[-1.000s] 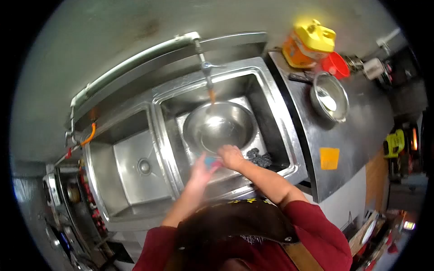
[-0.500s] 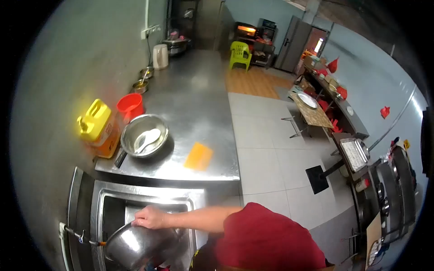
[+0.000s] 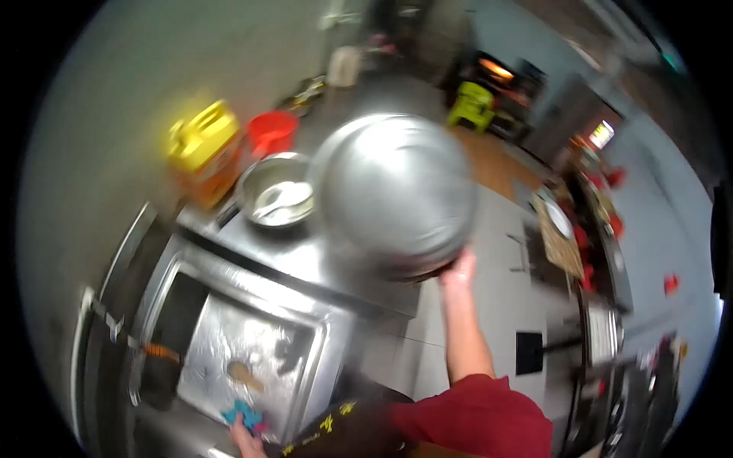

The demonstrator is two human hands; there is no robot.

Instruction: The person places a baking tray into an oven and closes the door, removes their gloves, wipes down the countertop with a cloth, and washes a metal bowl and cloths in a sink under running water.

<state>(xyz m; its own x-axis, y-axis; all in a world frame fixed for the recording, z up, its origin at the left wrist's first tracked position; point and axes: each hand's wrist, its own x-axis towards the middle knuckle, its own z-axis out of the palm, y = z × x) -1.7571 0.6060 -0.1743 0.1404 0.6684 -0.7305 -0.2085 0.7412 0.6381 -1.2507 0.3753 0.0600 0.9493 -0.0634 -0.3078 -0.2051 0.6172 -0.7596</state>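
Counter (image 3: 294,253) now partly behind raised bowl (image 3: 397,187)

pass: above sink basin (image 3: 248,336) | blocked: large metal bowl (image 3: 397,187) over counter (image 3: 301,256) | wall side: yellow jug (image 3: 203,149), faucet (image 3: 114,327)

The bowl (image 3: 397,187), in the sink (image 3: 233,336) 1 s ago, is now up over the counter (image 3: 298,256) in the right hand (image 3: 458,271), hiding the scraper. The left hand (image 3: 244,437), unclear 0.5 s ago, now shows holding the cloth (image 3: 238,412).
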